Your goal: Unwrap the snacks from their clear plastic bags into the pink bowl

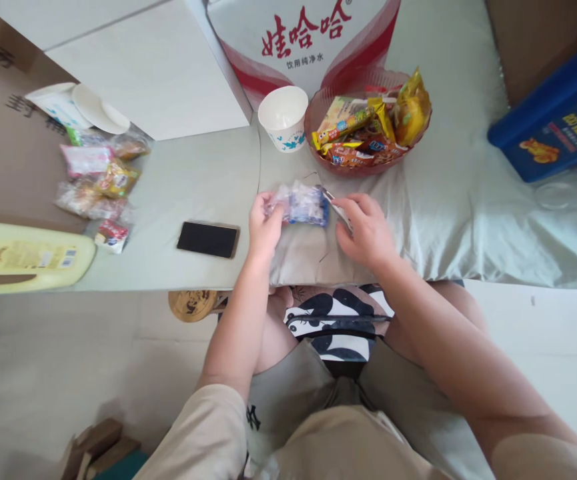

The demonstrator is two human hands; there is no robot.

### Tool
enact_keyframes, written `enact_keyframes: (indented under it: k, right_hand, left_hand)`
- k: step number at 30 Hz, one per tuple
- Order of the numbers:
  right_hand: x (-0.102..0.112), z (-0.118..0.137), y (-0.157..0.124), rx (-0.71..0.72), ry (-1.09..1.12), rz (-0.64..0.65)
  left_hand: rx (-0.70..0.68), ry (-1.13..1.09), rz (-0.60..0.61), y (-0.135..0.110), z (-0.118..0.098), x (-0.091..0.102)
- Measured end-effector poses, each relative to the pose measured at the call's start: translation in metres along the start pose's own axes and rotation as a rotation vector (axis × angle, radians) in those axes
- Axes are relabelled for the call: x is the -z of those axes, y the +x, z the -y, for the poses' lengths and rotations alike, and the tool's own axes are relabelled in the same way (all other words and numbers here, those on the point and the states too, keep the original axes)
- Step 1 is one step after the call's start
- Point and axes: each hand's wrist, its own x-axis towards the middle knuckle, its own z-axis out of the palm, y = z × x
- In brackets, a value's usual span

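Observation:
My left hand pinches the left end of a clear plastic packet with blue along its right and lower edges. Closed fingers of my right hand hold a slim silver tool with a dark tip. That tip points left and meets or nearly meets the packet's right edge; whether they touch I cannot tell. Just beyond both hands, a pink glass bowl holds several wrapped snacks, and a white paper cup stands against its left side. A black phone lies left of my left hand.
Behind the bowl stands a white and red box. Several bagged snacks and toppled paper cups lie at left, near a pale yellow bottle. A blue container leans at right. The table's front edge runs below my forearms.

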Motion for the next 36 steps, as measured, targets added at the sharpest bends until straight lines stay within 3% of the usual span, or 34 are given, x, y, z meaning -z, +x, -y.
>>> enact_keyframes:
  k: [3,6,11,13,17,21,26,32,36]
  right_hand:
    - [-0.004,-0.001,0.001,0.094,0.088,0.020]
    - [-0.006,-0.002,0.002,0.087,0.145,0.038]
    - [0.002,0.003,0.003,-0.014,0.217,0.019]
    - [0.007,0.004,0.004,-0.067,0.221,-0.026]
    - [0.015,0.000,0.004,-0.206,0.242,-0.147]
    - [0.019,-0.010,0.002,-0.307,0.187,-0.150]
    - [0.017,-0.007,-0.003,-0.195,-0.113,-0.117]
    - [0.007,0.014,-0.006,0.015,-0.156,-0.015]
    - [0.007,0.016,-0.007,0.034,-0.133,0.005]
  left_hand:
    - [0.157,-0.186,0.158,-0.005,-0.007,-0.002]
    - [0.194,-0.275,0.277,-0.008,-0.013,-0.003]
    - [0.236,-0.373,0.333,-0.007,-0.017,0.000]
    - [0.237,-0.379,0.296,-0.004,-0.015,0.002]
    - [0.212,-0.336,0.105,0.003,-0.007,0.013]
    - [0.189,-0.231,-0.050,0.004,0.002,0.036]
    - [0.004,-0.003,-0.247,-0.010,0.008,0.061]
    - [-0.217,0.356,0.022,-0.027,0.004,0.056]
    - [-0.349,0.476,0.065,-0.033,0.000,0.055]
